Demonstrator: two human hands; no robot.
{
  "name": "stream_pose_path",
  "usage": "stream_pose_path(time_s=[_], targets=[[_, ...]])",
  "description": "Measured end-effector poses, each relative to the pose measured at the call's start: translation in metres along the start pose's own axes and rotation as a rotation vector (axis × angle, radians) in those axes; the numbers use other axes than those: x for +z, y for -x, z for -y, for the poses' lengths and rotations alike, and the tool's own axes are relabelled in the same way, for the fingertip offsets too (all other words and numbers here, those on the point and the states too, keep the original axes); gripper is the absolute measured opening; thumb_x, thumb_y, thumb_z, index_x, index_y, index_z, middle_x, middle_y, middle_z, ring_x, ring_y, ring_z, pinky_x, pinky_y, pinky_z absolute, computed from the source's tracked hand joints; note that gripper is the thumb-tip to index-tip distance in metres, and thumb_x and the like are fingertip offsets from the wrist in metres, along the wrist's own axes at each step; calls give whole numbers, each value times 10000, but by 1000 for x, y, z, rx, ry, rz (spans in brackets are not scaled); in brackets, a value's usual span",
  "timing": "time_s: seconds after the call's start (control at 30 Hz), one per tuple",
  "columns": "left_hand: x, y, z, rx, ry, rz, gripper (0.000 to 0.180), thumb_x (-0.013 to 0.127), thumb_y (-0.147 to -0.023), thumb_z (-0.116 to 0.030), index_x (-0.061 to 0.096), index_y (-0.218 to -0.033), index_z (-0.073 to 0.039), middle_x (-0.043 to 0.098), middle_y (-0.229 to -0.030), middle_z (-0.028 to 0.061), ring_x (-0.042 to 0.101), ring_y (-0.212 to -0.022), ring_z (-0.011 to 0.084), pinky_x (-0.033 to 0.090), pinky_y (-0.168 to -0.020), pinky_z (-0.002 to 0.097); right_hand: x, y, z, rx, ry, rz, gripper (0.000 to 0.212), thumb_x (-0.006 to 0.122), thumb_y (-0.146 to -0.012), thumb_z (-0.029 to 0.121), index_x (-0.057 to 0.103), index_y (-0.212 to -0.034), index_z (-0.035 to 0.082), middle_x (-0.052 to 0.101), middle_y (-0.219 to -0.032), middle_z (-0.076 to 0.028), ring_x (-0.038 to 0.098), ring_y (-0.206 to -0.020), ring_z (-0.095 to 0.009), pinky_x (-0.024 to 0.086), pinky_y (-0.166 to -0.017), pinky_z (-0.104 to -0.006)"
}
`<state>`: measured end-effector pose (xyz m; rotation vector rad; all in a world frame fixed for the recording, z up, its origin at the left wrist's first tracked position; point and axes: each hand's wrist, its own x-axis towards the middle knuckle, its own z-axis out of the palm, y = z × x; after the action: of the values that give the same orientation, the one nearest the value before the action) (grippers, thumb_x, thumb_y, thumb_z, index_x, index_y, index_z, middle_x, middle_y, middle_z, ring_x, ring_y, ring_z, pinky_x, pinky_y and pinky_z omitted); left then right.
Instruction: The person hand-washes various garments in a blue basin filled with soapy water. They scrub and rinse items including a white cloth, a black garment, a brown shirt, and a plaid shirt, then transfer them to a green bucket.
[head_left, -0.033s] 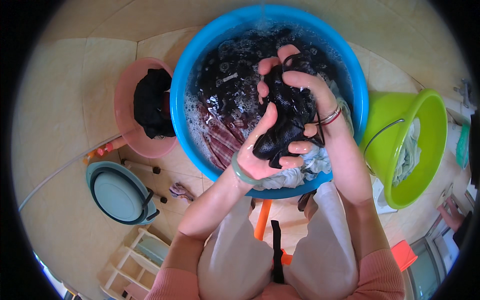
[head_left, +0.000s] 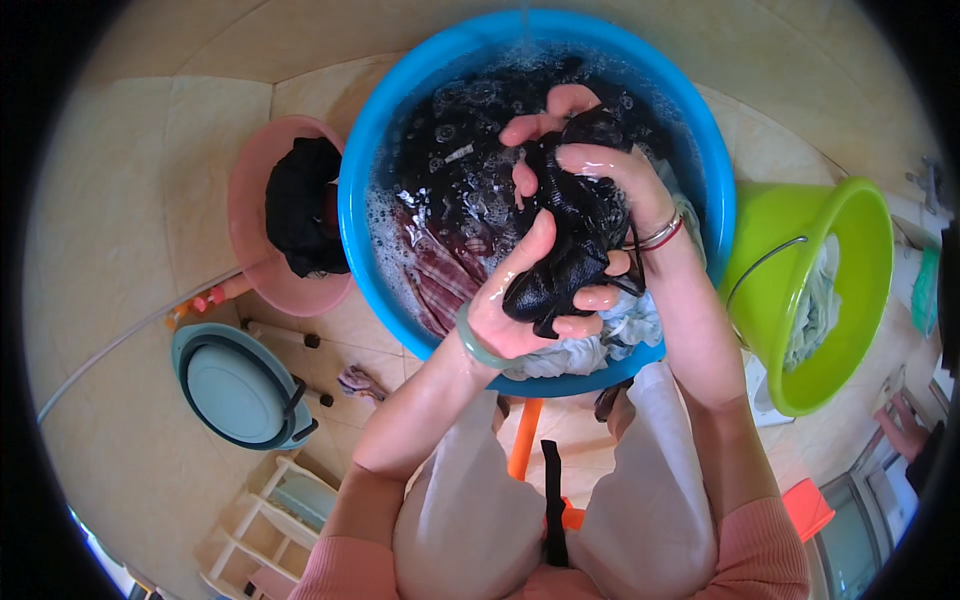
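Note:
Over a large blue basin (head_left: pixel 351 205), both my hands grip a wet, shiny black garment (head_left: pixel 572 225), bunched up; its kind cannot be made out. My left hand (head_left: pixel 505 312) holds its lower end, thumb on top and fingers curled beneath. At the upper end, my right hand (head_left: pixel 625 178) wraps round the cloth, with thin black cords hanging by the wrist. Below the garment, dark sudsy water (head_left: pixel 445 185) fills the basin. A dark red plaid cloth (head_left: pixel 437 280) lies soaking at its left, and pale blue-white cloth (head_left: pixel 605 345) bunches at the near rim.
Left of the basin is a pink basin (head_left: pixel 245 205) holding black cloth (head_left: pixel 303 200); nearer stands a grey-blue collapsible basin (head_left: pixel 235 385). A tilted lime-green bucket (head_left: pixel 775 235) with pale cloth (head_left: pixel 815 310) is at right. A white rack (head_left: pixel 245 520) stands lower left.
The fingers of my right hand have shifted slightly left on the black garment, and its upper end bunches more. My left hand has barely moved.

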<state>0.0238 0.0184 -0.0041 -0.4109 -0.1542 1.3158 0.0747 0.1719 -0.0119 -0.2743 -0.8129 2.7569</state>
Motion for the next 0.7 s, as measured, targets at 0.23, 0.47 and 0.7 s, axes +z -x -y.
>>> stream_pose_path(time_s=[0.23, 0.47, 0.7], targets=[[23, 16, -13, -48, -792, -585, 418, 596, -971, -294, 551, -1233, 29, 568, -896, 67, 465, -693, 119, 356, -492, 238, 12, -5, 9, 28, 416, 77, 542, 484, -903, 51, 437, -1441, -1, 650, -948, -149, 578, -784, -164, 490, -772, -295], [28, -2, -9, 265, -1437, -642, 401, 742, -836, -96, 602, -1194, 20, 656, -1087, 56, 603, -971, 114, 500, -869, 280, 18, -2, -2, -29, 499, -34, 297, 472, -954, 48, 669, -1174, 11, 614, -794, -25, 545, -722, -88, 468, -693, -232], [-1, -2, -14, 358, -1767, -727, 289, 738, -756, -111, 634, -991, 22, 680, -883, 42, 620, -812, 116, 517, -746, 301, 27, 4, -14, -84, 494, -215, 195, 481, -957, 78, 652, -928, -11, 584, -708, -35, 549, -605, -104, 467, -581, -265]])
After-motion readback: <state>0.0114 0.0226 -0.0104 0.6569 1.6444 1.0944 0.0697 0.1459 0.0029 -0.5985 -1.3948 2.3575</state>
